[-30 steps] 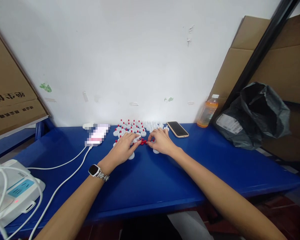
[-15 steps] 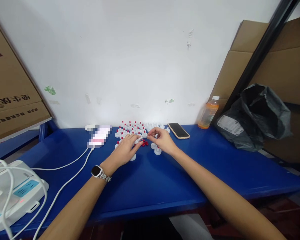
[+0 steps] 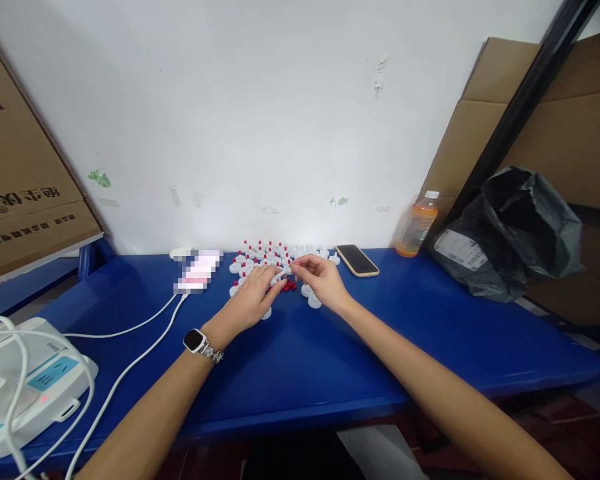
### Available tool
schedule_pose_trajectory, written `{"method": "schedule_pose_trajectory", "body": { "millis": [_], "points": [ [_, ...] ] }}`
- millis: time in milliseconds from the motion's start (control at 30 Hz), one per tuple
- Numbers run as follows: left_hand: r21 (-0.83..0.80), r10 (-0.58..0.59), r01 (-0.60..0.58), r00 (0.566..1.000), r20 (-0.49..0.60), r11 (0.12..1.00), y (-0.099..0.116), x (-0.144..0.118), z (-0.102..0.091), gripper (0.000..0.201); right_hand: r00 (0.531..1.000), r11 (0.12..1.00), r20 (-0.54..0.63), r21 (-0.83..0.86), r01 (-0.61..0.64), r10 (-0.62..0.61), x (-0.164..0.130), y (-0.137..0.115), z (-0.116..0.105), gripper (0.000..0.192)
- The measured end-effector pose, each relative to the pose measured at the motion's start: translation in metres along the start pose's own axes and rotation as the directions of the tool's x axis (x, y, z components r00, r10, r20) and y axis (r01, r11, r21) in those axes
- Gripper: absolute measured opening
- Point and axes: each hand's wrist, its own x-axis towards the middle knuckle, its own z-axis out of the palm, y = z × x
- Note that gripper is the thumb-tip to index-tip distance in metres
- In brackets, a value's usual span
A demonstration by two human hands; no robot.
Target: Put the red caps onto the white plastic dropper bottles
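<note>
One white cap [image 3: 279, 277], left hand [image 3: 253, 291]; carton lettering [image 3: 29, 197] apparently Chinese.

You're facing white wall [image 3: 260, 120] filling most of view, lower strip glowing brighter behind table middle. Green patch [image 3: 100, 178] and tape scraps [image 3: 175, 196] sticking low on it; pale scuffs [image 3: 379, 87] showing higher, toward your right. Blue table [image 3: 300, 373] running along wall foot, near edge crossing in front of you. Printed cardboard [image 3: 25, 167] leaning at your left, beside blue frame [image 3: 85, 265]. Black post [image 3: 530, 90] slanting across brown cardboard [image 3: 485, 127] at right. Reddish floor [image 3: 565, 427] lying in shadow below.
</note>
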Motion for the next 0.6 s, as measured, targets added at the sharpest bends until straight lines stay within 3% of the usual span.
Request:
{"method": "schedule_pose_trajectory", "body": {
  "millis": [333,600],
  "points": [
    [-0.008,0.048,-0.048,0.998,0.047,0.999,0.012,-0.001,-0.003,0.033,0.997,0.994,0.001,0.088,-0.071,0.071,-0.005,-0.006,0.006,0.038],
    [-0.052,0.027,-0.026,1.000,0.016,0.998,0.014,-0.005,0.003,0.042,0.991,0.988,0.053,0.087,-0.128,0.123,-0.007,-0.013,0.010,0.041]
  ]
}}
